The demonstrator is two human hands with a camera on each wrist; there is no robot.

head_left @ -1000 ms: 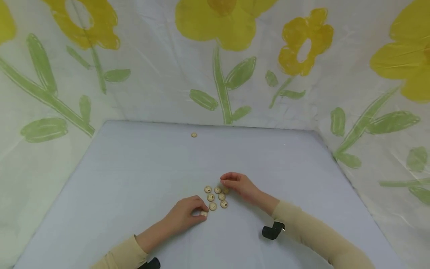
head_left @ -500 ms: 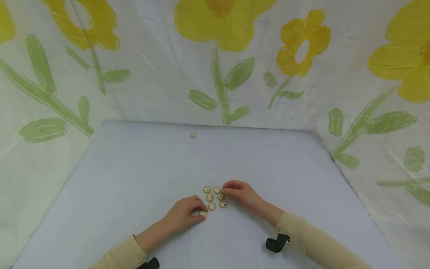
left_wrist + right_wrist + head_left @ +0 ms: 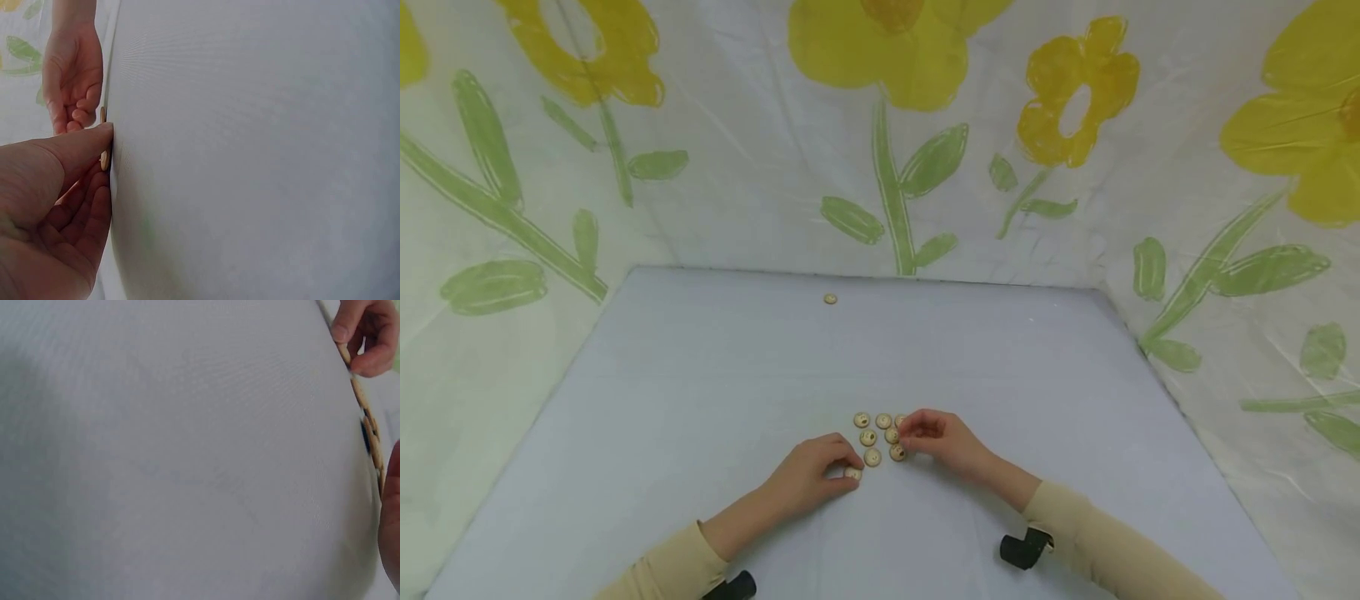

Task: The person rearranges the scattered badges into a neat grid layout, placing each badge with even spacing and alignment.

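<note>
As far as could be judged, most of the bringing together was done: seven small, round, tan, wooden-looking discs (image 3: 872,457) lay close together on the smooth pale-grey tabletop (image 3: 737,358), roughly in two slanting files of three with a seventh at one o'clock, partly hidden by the person's bare right hand (image 3: 947,442). An eighth, the pinched tan disc (image 3: 853,474), was at the group's seven o'clock, grasped between thumb and fingers of the bare left hand (image 3: 816,470). What appeared left was the lone tan disc (image 3: 831,298), well apart toward eleven o'clock, near the table's far edge. The right hand, at three o'clock, had bent fingers with their tips at the nearest discs; whether they gripped one could not be told. The count came to nine discs in view, two hands, two beige sleeves (image 3: 1112,542) and two black wrist devices (image 3: 1022,550).
</note>
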